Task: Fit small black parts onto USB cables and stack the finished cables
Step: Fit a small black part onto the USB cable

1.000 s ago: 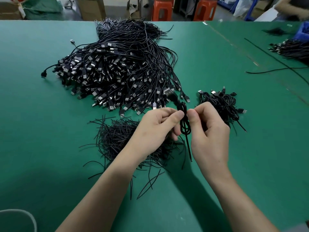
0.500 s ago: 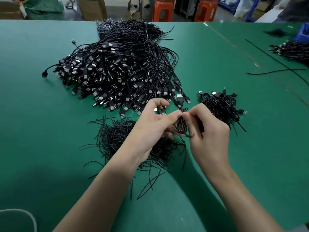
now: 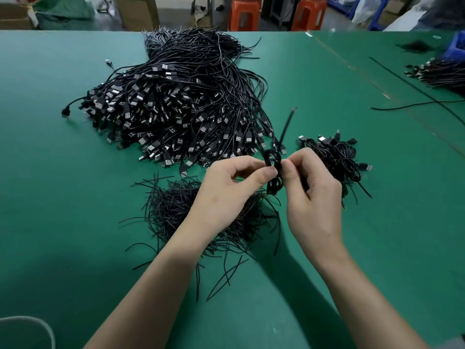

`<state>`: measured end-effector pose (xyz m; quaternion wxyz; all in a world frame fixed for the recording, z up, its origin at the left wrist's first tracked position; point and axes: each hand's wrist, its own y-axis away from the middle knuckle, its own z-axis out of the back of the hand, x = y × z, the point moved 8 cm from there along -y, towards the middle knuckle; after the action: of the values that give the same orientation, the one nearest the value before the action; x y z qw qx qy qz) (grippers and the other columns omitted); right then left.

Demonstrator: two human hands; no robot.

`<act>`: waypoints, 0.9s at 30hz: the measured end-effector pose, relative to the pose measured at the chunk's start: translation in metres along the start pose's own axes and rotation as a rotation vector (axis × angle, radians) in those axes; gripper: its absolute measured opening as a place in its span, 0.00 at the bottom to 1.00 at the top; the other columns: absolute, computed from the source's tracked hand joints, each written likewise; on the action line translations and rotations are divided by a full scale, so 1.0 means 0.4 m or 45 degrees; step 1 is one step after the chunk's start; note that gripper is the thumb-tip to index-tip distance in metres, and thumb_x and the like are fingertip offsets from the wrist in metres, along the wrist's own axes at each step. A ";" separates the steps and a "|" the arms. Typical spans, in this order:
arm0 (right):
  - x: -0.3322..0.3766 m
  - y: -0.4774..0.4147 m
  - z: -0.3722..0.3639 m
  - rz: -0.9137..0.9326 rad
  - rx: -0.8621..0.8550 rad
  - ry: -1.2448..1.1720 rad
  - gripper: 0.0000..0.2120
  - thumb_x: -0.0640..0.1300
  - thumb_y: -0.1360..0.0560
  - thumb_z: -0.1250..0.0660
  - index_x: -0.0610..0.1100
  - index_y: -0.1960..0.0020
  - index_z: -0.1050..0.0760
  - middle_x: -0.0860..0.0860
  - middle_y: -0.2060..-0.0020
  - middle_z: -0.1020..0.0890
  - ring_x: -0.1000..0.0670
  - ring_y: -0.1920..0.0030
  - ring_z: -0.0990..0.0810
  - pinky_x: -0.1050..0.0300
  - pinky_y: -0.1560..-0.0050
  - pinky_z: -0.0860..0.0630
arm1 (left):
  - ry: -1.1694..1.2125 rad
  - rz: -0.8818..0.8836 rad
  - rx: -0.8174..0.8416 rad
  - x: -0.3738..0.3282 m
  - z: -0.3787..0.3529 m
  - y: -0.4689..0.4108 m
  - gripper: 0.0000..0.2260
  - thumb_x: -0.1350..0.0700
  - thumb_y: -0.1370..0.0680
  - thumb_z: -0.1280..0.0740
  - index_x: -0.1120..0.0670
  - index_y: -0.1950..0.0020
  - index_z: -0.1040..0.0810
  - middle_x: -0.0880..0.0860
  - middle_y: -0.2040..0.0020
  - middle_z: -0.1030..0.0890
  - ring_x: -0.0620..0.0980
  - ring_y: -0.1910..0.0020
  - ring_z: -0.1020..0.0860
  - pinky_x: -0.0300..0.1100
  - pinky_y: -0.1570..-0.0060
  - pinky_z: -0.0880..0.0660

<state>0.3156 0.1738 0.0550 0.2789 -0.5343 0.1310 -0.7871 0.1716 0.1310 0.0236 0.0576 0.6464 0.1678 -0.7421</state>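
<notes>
A coiled black USB cable (image 3: 273, 170) hangs between my two hands above the green table. My left hand (image 3: 226, 190) pinches the coil from the left with thumb and fingers. Pinching it from the right is my right hand (image 3: 312, 195). A thin black tie strip (image 3: 286, 127) sticks up and away from the coil. Under my left hand lies a heap of loose black tie strips (image 3: 176, 210). Beyond it spreads a large pile of loose USB cables (image 3: 176, 104). A small stack of bundled cables (image 3: 337, 157) sits just right of my right hand.
The green table (image 3: 63, 222) runs to a far edge with orange stools (image 3: 245, 13) and cardboard boxes behind it. More cables (image 3: 440, 71) and a blue bin (image 3: 456, 46) sit far right. A long loose cable (image 3: 415, 104) crosses the right side. A pale cord (image 3: 27, 323) curls at bottom left.
The tie strip's free end, which hung down below the coil a second ago, now points up and away. Both hands have shifted slightly upward and still pinch the coil.
</notes>
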 end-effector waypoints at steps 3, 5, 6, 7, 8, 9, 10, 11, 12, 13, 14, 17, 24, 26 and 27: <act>0.004 -0.002 0.002 0.032 -0.009 -0.032 0.11 0.45 0.17 0.36 0.47 0.58 0.30 0.50 0.68 0.29 0.57 0.70 0.36 0.66 0.69 0.40 | 0.055 0.071 0.032 0.008 -0.006 0.002 0.06 0.50 0.19 0.29 0.50 0.51 0.14 0.43 0.57 0.16 0.39 0.58 0.20 0.37 0.52 0.24; 0.007 -0.006 0.004 0.063 -0.008 -0.026 0.11 0.45 0.17 0.36 0.47 0.58 0.30 0.50 0.69 0.29 0.56 0.70 0.36 0.66 0.69 0.40 | 0.124 0.144 0.073 0.012 -0.017 0.005 0.08 0.51 0.18 0.30 0.54 0.49 0.15 0.45 0.58 0.16 0.42 0.59 0.20 0.42 0.52 0.19; 0.010 -0.007 0.004 0.088 0.003 -0.013 0.11 0.45 0.17 0.36 0.46 0.58 0.30 0.50 0.69 0.30 0.55 0.70 0.36 0.67 0.69 0.40 | 0.141 0.170 0.082 0.015 -0.018 0.006 0.10 0.50 0.18 0.31 0.55 0.49 0.15 0.46 0.59 0.16 0.44 0.59 0.21 0.46 0.50 0.19; 0.014 -0.007 0.002 0.124 0.020 0.007 0.11 0.44 0.17 0.36 0.45 0.58 0.29 0.51 0.70 0.31 0.56 0.71 0.36 0.67 0.69 0.40 | 0.155 0.190 0.092 0.017 -0.019 0.006 0.12 0.49 0.17 0.32 0.56 0.50 0.15 0.48 0.60 0.17 0.45 0.58 0.21 0.47 0.50 0.20; 0.020 -0.007 0.000 0.168 0.037 0.033 0.11 0.43 0.17 0.35 0.43 0.58 0.28 0.52 0.71 0.31 0.56 0.71 0.36 0.68 0.68 0.40 | 0.177 0.212 0.108 0.021 -0.020 0.007 0.14 0.47 0.17 0.32 0.57 0.50 0.16 0.51 0.59 0.18 0.47 0.58 0.22 0.46 0.50 0.21; 0.026 -0.007 -0.002 0.212 0.052 0.063 0.11 0.42 0.18 0.35 0.42 0.58 0.28 0.53 0.71 0.31 0.56 0.71 0.35 0.69 0.68 0.40 | 0.210 0.245 0.131 0.026 -0.022 0.007 0.15 0.46 0.18 0.33 0.58 0.50 0.16 0.53 0.59 0.19 0.48 0.58 0.23 0.45 0.51 0.23; 0.031 -0.007 -0.004 0.252 0.063 0.093 0.11 0.42 0.18 0.35 0.40 0.58 0.27 0.54 0.71 0.31 0.57 0.70 0.35 0.70 0.67 0.39 | 0.247 0.284 0.155 0.031 -0.026 0.009 0.16 0.44 0.19 0.32 0.57 0.51 0.16 0.53 0.58 0.20 0.47 0.58 0.23 0.44 0.51 0.24; 0.036 -0.008 -0.006 0.292 0.073 0.117 0.11 0.41 0.18 0.35 0.39 0.59 0.27 0.54 0.71 0.31 0.57 0.70 0.35 0.70 0.67 0.39 | 0.286 0.326 0.175 0.036 -0.030 0.011 0.16 0.43 0.21 0.32 0.55 0.51 0.16 0.53 0.57 0.20 0.47 0.58 0.23 0.42 0.52 0.24; 0.041 -0.010 -0.007 0.340 0.080 0.139 0.11 0.41 0.18 0.35 0.38 0.59 0.26 0.53 0.70 0.29 0.56 0.69 0.35 0.69 0.66 0.38 | 0.328 0.363 0.184 0.041 -0.032 0.013 0.15 0.43 0.23 0.31 0.54 0.51 0.16 0.52 0.57 0.20 0.46 0.59 0.23 0.40 0.54 0.23; 0.046 -0.011 -0.007 0.399 0.083 0.167 0.12 0.40 0.18 0.35 0.37 0.59 0.26 0.51 0.69 0.28 0.55 0.68 0.34 0.68 0.65 0.36 | 0.376 0.394 0.182 0.044 -0.033 0.013 0.12 0.44 0.23 0.30 0.52 0.50 0.17 0.51 0.58 0.20 0.45 0.61 0.23 0.37 0.57 0.23; 0.050 -0.011 -0.008 0.466 0.085 0.201 0.13 0.40 0.18 0.35 0.36 0.60 0.25 0.49 0.69 0.26 0.52 0.68 0.32 0.63 0.65 0.33 | 0.424 0.418 0.174 0.049 -0.032 0.011 0.09 0.47 0.22 0.29 0.52 0.48 0.19 0.49 0.60 0.20 0.43 0.63 0.23 0.36 0.60 0.23; 0.058 -0.001 -0.015 0.649 0.091 0.298 0.13 0.38 0.18 0.35 0.33 0.60 0.23 0.43 0.68 0.23 0.41 0.68 0.26 0.47 0.68 0.27 | 0.504 0.443 0.191 0.063 -0.030 0.009 0.08 0.53 0.18 0.30 0.49 0.40 0.24 0.44 0.66 0.21 0.40 0.71 0.25 0.34 0.68 0.27; 0.010 -0.031 -0.003 0.278 0.049 0.125 0.11 0.42 0.19 0.34 0.40 0.59 0.26 0.54 0.70 0.29 0.59 0.69 0.32 0.71 0.65 0.37 | 0.512 0.224 0.283 0.032 -0.028 -0.001 0.15 0.66 0.17 0.34 0.50 0.36 0.16 0.59 0.48 0.14 0.48 0.53 0.15 0.38 0.48 0.19; -0.006 -0.031 -0.010 0.158 0.045 0.069 0.11 0.44 0.18 0.33 0.44 0.59 0.28 0.53 0.69 0.29 0.59 0.70 0.33 0.71 0.67 0.38 | 0.375 0.128 0.304 0.020 -0.018 -0.004 0.18 0.67 0.20 0.32 0.51 0.33 0.18 0.64 0.40 0.17 0.57 0.43 0.15 0.46 0.38 0.20; -0.009 -0.028 -0.015 0.129 0.053 0.054 0.11 0.45 0.18 0.33 0.45 0.59 0.29 0.53 0.68 0.28 0.58 0.70 0.34 0.70 0.68 0.39 | 0.315 0.110 0.285 0.018 -0.014 -0.006 0.19 0.68 0.20 0.32 0.51 0.34 0.18 0.64 0.39 0.17 0.60 0.42 0.16 0.51 0.38 0.19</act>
<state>0.3075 0.1845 0.0554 0.3265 -0.5042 0.1473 -0.7858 0.1750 0.1360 0.0163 -0.0039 0.7417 0.0621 -0.6678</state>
